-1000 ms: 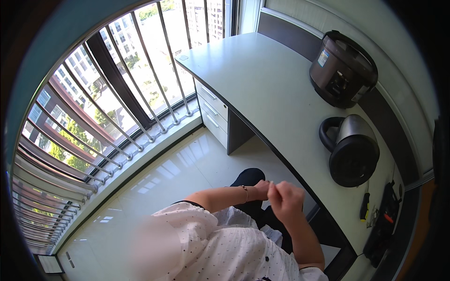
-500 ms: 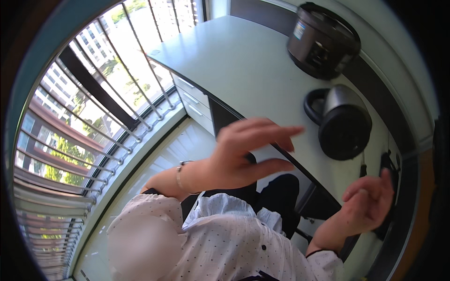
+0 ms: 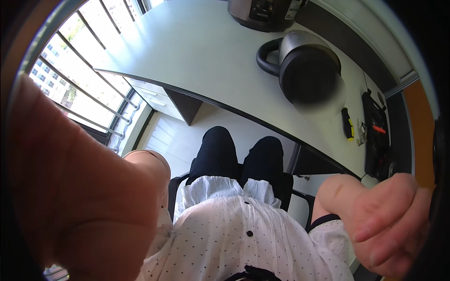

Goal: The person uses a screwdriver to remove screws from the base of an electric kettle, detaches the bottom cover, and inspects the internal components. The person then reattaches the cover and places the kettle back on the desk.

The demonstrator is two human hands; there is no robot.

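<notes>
My left hand (image 3: 93, 196) looms large at the left edge, very near the camera, and its fingers are out of sight. At the lower right, my right hand (image 3: 389, 220) is raised with its fingers curled in; nothing shows between them. It is nearest the desk's right end, apart from the things there. On the pale desk (image 3: 197, 61) a steel and black electric kettle (image 3: 307, 51) has its handle to the left and a round black end toward me. I cannot tell whether it stands or lies, and a blurred patch covers part of that end.
A dark rice cooker (image 3: 262, 16) is behind the kettle, cut off by the upper edge. A black and yellow screwdriver (image 3: 347, 124), small metal pieces (image 3: 361, 132) and a black tool pouch (image 3: 375, 140) lie at the right. White drawers (image 3: 157, 100) and window bars (image 3: 86, 89) are at the left.
My left hand has moved from the middle to the left edge, close to the camera. My right hand has come lower and nearer, fingers curled. The view has shifted, uncovering the screwdriver and tool pouch.
</notes>
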